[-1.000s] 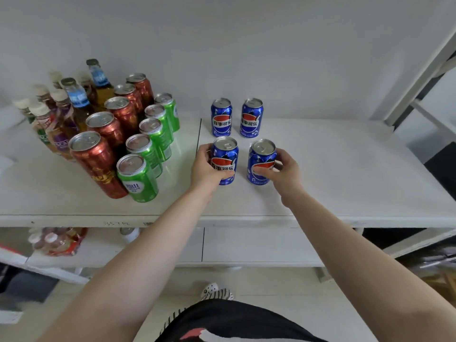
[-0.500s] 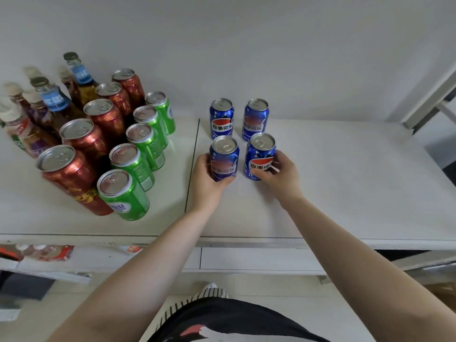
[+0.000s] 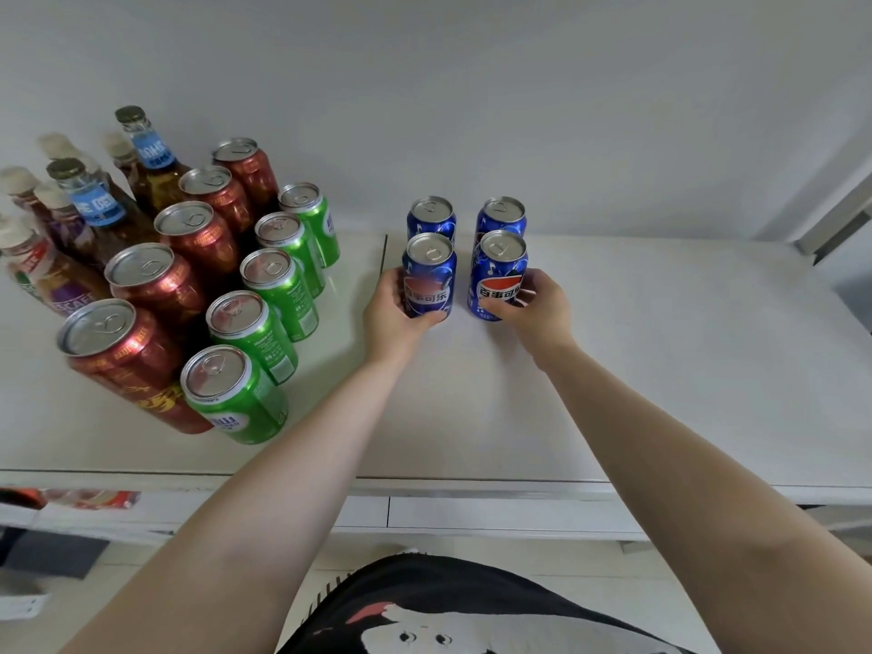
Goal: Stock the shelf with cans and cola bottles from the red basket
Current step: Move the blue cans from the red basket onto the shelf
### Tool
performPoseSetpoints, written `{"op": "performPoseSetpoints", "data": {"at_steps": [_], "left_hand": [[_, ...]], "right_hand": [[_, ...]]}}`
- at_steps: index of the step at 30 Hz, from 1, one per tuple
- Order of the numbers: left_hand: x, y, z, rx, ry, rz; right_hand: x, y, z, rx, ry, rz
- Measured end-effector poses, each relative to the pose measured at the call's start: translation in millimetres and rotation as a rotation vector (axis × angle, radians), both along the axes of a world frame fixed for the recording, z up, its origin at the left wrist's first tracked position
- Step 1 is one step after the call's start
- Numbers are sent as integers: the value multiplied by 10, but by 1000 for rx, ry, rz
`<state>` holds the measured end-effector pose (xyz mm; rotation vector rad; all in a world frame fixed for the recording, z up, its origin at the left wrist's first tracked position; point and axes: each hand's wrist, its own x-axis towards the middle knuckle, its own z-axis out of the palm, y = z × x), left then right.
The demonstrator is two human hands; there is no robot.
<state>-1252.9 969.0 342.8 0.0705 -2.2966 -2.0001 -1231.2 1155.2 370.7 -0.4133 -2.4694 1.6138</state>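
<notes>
Shelf [image 3: 660, 370]: red and green cans stocked left, two blue cans at rear | my left hand [image 3: 391, 313] wraps front-left blue can [image 3: 428, 276] | my right hand [image 3: 538, 309] pinches front-right blue can [image 3: 500, 276] | both upright on shelf, nearly placed | basket unseen, remainder unknown

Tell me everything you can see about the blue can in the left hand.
The blue can is a shiny metal drink can with a silver top and pull tab, and a red, white and blue round logo with white characters on its side. It stands upright on the white shelf, front left of four blue cans, right in front of the back left can. The left hand grips it, thumb across the lower front. It looks unopened.
</notes>
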Motion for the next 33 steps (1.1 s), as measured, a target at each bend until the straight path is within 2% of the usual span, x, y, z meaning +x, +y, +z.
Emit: {"op": "performPoseSetpoints", "data": {"at_steps": [15, 19, 23, 26, 29, 33], "left_hand": [[-30, -1, 23, -92, 20, -22], [9, 12, 80, -121, -21, -12], [187, -1, 158, -281, -26, 22], [463, -70, 195, -341, -66, 48], [933, -200, 307, -388, -15, 75], [1929, -514, 366, -463, 113, 132]], "right_hand": [[-11, 44, 59, 30, -37, 45], [26, 38, 40, 50, -38, 50], [214, 53, 73, 39, -91, 15], [484, 61, 109, 34, -97, -21], [844, -29, 150, 59, -33, -20], [1434, -443, 220, 95, 116, 223]]}}
